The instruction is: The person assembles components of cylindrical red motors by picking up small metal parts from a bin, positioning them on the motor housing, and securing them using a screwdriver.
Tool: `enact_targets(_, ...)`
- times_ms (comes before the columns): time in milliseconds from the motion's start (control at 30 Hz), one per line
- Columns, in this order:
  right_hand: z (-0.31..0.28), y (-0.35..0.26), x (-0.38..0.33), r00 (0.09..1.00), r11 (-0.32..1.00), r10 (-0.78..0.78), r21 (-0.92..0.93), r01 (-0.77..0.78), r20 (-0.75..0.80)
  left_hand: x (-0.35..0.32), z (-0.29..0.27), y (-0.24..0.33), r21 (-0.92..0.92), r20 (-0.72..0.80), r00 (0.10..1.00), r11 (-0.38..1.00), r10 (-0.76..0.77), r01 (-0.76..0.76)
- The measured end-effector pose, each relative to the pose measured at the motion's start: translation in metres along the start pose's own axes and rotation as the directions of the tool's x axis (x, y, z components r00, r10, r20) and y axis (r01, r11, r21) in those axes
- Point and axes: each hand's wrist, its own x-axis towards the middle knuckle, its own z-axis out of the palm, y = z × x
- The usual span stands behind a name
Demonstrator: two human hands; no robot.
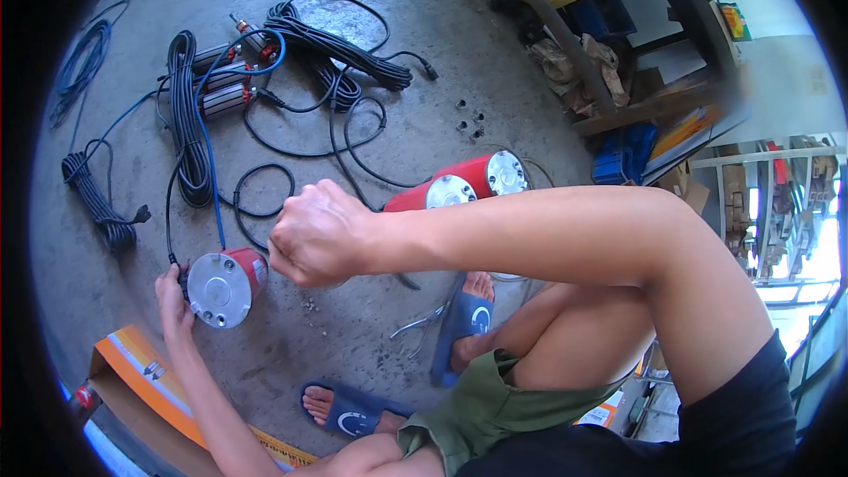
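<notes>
A red cylinder with a silver metal end cap [219, 291] lies on the floor at the left, its cap facing me. My left hand [173, 300] is at the left side of that cap, fingers closed round the end of a black cable [170, 234] where it meets the cylinder. To the right of the cylinder's red body, my right hand [316, 234] is curled into a fist. Its fingers face away from me, and whatever they hold is hidden. Beyond my right forearm lie two more red cylinders [468, 184] with silver caps, partly covered by the arm.
Coiled black cables [187, 124] and silver cylinders with red ends [226, 99] lie at the far left. Pliers [417, 322] rest near my sandalled feet. An orange cardboard box [146, 371] stands at the lower left. Shelving with blue bins [624, 155] fills the right.
</notes>
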Motion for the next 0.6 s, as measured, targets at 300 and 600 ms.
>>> enact_targets(300,-0.002,-0.007,0.009,0.999,0.999,-0.017,0.048,0.016,0.027,-0.010,0.001,0.009,0.094,-0.189,0.980,0.995,0.061,-0.044)
enact_targets(600,-0.004,-0.004,0.007,0.999,0.999,-0.016,0.041,0.015,0.031,-0.022,0.008,-0.001,0.070,0.012,0.981,0.978,0.194,-0.194)
